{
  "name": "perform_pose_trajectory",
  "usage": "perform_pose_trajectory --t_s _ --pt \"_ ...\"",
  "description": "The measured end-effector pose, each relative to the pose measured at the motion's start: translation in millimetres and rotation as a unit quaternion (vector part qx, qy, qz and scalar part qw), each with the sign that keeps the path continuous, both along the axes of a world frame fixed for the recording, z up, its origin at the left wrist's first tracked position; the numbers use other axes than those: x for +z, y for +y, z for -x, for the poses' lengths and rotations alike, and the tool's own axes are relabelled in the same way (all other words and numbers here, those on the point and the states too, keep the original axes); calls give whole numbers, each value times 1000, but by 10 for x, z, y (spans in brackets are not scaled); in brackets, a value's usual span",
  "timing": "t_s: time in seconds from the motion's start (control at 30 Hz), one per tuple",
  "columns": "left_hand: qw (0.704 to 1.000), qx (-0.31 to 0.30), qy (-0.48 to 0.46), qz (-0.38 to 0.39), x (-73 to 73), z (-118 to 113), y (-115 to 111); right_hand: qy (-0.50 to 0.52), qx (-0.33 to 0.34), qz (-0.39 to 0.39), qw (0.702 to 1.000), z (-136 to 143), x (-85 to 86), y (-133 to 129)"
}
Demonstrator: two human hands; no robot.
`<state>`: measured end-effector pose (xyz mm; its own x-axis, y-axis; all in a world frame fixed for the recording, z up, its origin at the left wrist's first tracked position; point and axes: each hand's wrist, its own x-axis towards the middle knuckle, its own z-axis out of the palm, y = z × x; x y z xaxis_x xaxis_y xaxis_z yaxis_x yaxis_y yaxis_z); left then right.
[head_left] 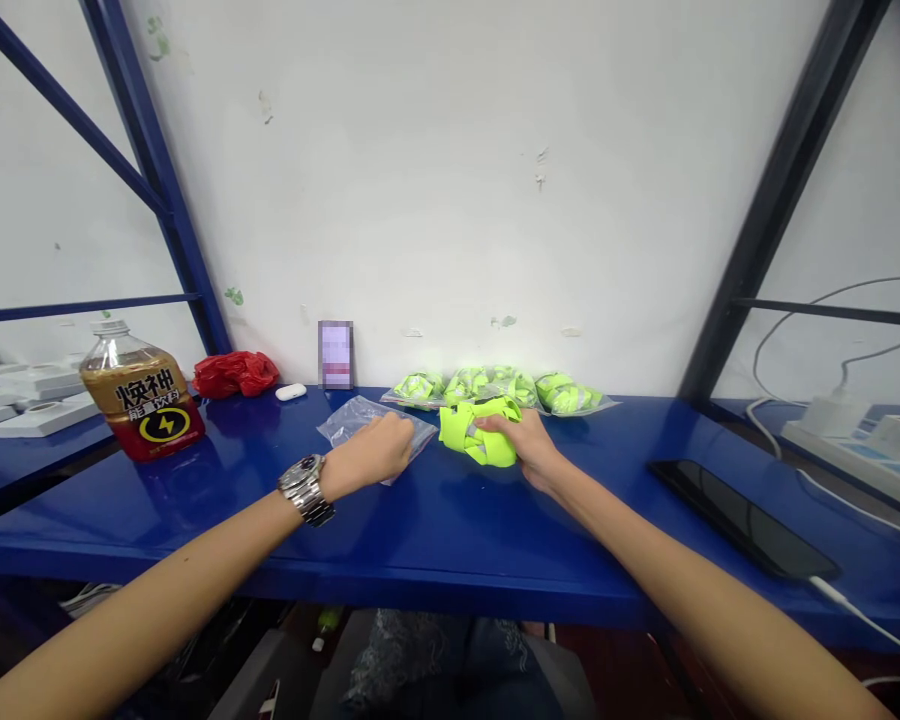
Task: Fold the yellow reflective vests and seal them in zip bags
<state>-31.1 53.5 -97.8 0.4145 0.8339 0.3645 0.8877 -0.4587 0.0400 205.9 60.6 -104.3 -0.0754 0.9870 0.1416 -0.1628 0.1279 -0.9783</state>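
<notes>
My right hand (525,440) is closed around a folded neon-yellow reflective vest (480,432) with grey strips, held just above the blue table (420,540). To its left, my left hand (375,455), wearing a metal watch (306,488) on the wrist, is closed on a clear plastic bag (352,415). The bag looks flat and spreads out behind and beside the fingers. Behind the vest, several clear bags with the same neon-yellow fabric (568,393) lie in a row against the wall.
A large drink bottle (144,395) stands at the left, near a red plastic bag (236,374), a white case (291,392) and a propped-up phone (336,355). On the right lie a black phone (742,515) on a cable and a white power strip (862,455). Metal posts rise at both sides.
</notes>
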Motion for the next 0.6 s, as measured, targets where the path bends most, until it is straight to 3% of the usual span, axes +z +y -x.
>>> perform_pose_trajectory --t_s 0.1,0.27,0.4,0.6 --pt "999 27 24 -23 116 -160 -38 3 10 11 1000 -3 -8 3" --pt "998 14 38 57 116 -124 -34 8 4 31 999 -22 27 1" --pt "999 18 29 -2 55 -98 -50 22 30 46 998 2 43 -29" --pt "998 10 12 -61 142 -269 -212 12 48 61 997 67 -25 -23"
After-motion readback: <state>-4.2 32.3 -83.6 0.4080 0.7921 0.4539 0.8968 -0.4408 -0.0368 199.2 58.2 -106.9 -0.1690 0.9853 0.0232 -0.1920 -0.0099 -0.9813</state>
